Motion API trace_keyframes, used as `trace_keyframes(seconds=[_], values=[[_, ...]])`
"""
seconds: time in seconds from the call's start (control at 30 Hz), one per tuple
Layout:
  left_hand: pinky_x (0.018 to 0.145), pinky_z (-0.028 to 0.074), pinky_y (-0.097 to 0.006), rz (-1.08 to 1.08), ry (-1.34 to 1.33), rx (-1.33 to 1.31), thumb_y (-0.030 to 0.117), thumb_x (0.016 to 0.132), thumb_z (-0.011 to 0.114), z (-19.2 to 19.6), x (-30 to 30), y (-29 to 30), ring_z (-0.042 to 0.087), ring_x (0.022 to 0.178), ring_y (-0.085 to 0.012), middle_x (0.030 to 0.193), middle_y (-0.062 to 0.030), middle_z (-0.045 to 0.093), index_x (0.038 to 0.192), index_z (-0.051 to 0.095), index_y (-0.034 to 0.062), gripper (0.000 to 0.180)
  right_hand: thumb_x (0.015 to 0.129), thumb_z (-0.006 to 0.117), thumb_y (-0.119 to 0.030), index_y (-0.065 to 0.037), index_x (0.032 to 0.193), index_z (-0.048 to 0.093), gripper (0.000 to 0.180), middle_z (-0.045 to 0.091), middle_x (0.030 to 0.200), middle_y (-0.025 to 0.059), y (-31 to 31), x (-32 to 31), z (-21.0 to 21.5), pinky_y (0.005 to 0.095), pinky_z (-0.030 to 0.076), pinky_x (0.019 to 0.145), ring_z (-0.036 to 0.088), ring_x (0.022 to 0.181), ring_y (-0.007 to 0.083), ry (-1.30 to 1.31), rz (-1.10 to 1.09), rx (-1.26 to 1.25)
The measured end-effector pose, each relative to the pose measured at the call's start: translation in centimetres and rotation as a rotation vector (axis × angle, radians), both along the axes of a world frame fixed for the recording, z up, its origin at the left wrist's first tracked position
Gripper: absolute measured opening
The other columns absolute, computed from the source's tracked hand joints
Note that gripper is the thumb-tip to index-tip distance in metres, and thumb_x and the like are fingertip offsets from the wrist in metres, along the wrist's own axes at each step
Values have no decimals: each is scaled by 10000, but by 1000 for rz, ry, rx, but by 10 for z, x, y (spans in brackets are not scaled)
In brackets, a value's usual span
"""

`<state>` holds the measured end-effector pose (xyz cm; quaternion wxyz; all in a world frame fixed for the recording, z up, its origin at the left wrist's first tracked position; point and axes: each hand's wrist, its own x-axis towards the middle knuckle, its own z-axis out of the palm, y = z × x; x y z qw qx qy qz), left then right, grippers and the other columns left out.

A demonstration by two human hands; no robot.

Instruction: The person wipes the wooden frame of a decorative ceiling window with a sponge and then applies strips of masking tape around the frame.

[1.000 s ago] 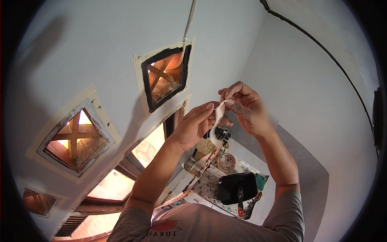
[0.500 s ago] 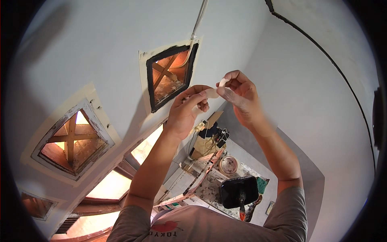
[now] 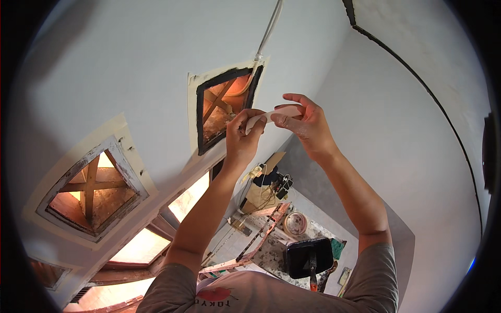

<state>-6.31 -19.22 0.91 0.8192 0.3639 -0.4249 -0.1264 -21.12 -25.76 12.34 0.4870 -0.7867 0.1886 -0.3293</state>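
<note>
Between my two hands stretches a short strip of pale masking tape (image 3: 286,111). My left hand (image 3: 242,136) pinches one end with thumb and curled fingers. My right hand (image 3: 309,128) holds the other end between thumb and fingers, one finger lifted off; whitish dust coats its thumb. Both hands are raised in front of a small window opening with a black-painted frame (image 3: 200,122), crossed wooden bars inside and masking tape on the wall around it. Part of the opening is hidden behind my left hand.
A second opening with a worn grey frame (image 3: 51,208) is bordered by tape at left. A pale cable (image 3: 270,27) runs down the wall. Below are a black paint tray (image 3: 295,261) with a brush (image 3: 313,276), a round tub (image 3: 295,223), and tangled cords on a cardboard box (image 3: 258,198).
My left hand has turned, its fingers curling more over the tape. The right hand has spread, lifting a finger, and more of the strip shows. The view has shifted slightly.
</note>
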Motion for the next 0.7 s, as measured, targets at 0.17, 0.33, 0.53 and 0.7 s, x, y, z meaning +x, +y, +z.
trace_keyframes(seconds=[0.17, 0.33, 0.53, 0.7], values=[[744, 502, -285, -20, 3, 43, 171, 1015, 752, -3, 9, -7, 647, 824, -124, 973, -48, 713, 1133, 746, -9, 215, 1007, 714, 23, 97, 1271, 673, 277, 777, 1076, 156, -18, 5, -2, 323, 654, 879, 769, 945, 183, 40, -44, -134], [975, 504, -337, -326, 530, -53, 204, 1032, 738, 0, 6, -18, 655, 1082, -147, 1160, -32, 711, 1289, 680, 57, 302, 973, 712, 29, 78, 1163, 713, 196, 799, 996, 142, -36, 6, 2, 267, 627, 756, 788, 843, 159, -48, -73, -219], [1038, 517, -396, -535, 967, -254, 159, 1025, 709, 5, 29, -30, 631, 1261, -200, 1347, -57, 675, 1371, 571, 85, 380, 983, 696, 37, 85, 1158, 707, 182, 795, 1017, 161, -26, 7, 16, 280, 647, 778, 793, 837, 175, -126, -67, -211], [895, 553, -339, -541, 1166, -330, 79, 1017, 682, 5, 34, -40, 678, 1151, -175, 1270, -43, 688, 1339, 577, 43, 341, 977, 702, 35, 86, 1160, 703, 191, 796, 1010, 158, -24, 4, 14, 278, 638, 750, 803, 837, 181, -89, -91, -274]])
